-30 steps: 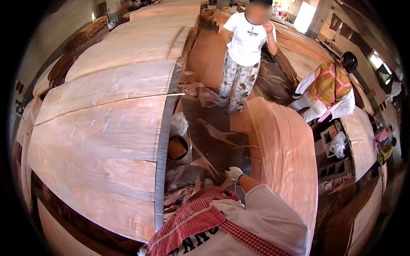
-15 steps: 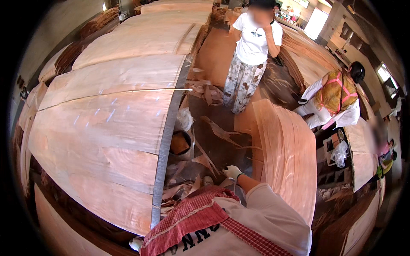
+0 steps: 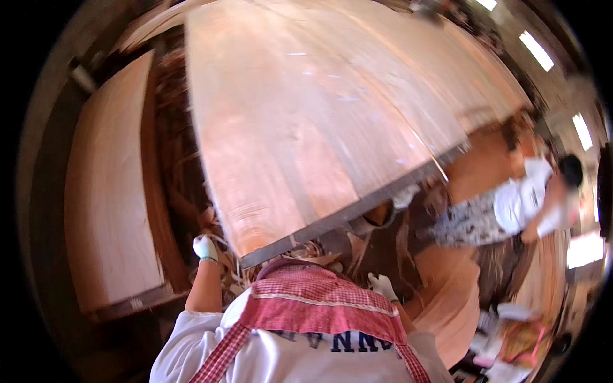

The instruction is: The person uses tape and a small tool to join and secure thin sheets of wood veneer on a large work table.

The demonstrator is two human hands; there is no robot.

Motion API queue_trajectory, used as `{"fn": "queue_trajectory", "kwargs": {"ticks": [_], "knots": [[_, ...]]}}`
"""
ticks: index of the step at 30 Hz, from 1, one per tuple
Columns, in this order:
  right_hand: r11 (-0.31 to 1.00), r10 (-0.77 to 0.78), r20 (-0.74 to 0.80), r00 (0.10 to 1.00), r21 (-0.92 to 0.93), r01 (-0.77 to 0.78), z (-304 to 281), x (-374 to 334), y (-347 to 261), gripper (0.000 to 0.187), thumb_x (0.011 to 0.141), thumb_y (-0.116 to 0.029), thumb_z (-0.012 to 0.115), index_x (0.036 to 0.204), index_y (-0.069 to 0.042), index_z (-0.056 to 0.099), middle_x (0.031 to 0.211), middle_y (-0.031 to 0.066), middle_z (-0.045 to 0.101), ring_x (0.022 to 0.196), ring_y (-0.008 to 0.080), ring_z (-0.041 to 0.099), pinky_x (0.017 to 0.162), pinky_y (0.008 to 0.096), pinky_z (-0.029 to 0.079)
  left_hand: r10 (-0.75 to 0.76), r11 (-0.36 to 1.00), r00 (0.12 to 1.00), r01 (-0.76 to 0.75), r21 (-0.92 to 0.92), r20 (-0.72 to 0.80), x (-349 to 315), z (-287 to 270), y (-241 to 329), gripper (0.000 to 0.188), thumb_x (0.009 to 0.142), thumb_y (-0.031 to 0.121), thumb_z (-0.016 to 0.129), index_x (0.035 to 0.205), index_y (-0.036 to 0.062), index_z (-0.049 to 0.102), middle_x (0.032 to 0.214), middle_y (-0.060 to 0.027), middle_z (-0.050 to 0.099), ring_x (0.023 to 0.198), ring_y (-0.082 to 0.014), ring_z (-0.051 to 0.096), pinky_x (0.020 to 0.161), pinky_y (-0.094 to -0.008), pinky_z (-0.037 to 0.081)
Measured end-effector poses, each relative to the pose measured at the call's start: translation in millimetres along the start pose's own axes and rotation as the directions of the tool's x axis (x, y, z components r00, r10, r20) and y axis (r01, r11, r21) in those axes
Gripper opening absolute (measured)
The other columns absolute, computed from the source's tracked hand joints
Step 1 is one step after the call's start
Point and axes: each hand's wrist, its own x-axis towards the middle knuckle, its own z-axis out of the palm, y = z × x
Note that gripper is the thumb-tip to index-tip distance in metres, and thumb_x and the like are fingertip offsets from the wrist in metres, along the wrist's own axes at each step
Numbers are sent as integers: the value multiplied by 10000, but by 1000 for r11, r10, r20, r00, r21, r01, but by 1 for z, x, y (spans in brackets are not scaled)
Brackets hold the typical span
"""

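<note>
My left hand [image 3: 205, 247], in a white glove with a green cuff, hangs beside the near left corner of a large veneer stack [image 3: 274, 147]. Its fingers look curled together, and nothing shows in them. Just past it lie loose veneer scraps [image 3: 233, 258]. My right hand [image 3: 383, 287], also gloved in white, is low on the other side of my body. One finger stands apart from the others there, and I see nothing held. Closest to it is a curved pile of reddish veneer [image 3: 447, 293]. A thin strip [image 3: 424, 147] lies across the large stack and juts past its dark edge.
A lower veneer stack [image 3: 112, 191] stands at the left, across a gap strewn with scraps. Beyond the large stack's edge are a dark bucket [image 3: 378, 216] and a white plastic bag [image 3: 405, 196]. A person in a white shirt [image 3: 517, 204] stands at the right.
My view has swung left, so the large stack now lies ahead and the person appears farther right. My left hand has come up from the lower edge beside the stack's corner.
</note>
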Motion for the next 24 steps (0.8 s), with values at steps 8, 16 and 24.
{"fn": "queue_trajectory", "kwargs": {"ticks": [8,16,24], "knots": [[960,-122,-175,977,-272,71,34,-14,-1,548,876,-472,597,730,56,617,654,203,612,654,351,624,615,458,457,727,482,667,-664,572,162,36,-54,252,188,867,117,540,970,-9,634,930,-133,619,841,-249,591,771,-372,490],[924,-380,-223,898,-44,381,89,-52,-96,332,937,-325,579,932,2,633,731,192,609,685,267,624,670,403,462,708,697,704,-709,-103,-55,0,-110,347,370,981,211,487,1266,-17,549,1183,-122,589,1000,-223,586,880,-354,503],[763,-621,-29,784,208,612,129,-114,-215,244,995,-229,520,1072,-27,633,857,20,600,782,91,543,724,268,455,735,656,626,-754,-39,263,-124,-172,386,400,971,238,522,1295,3,526,1096,-122,606,866,-195,580,728,-359,509]]}}
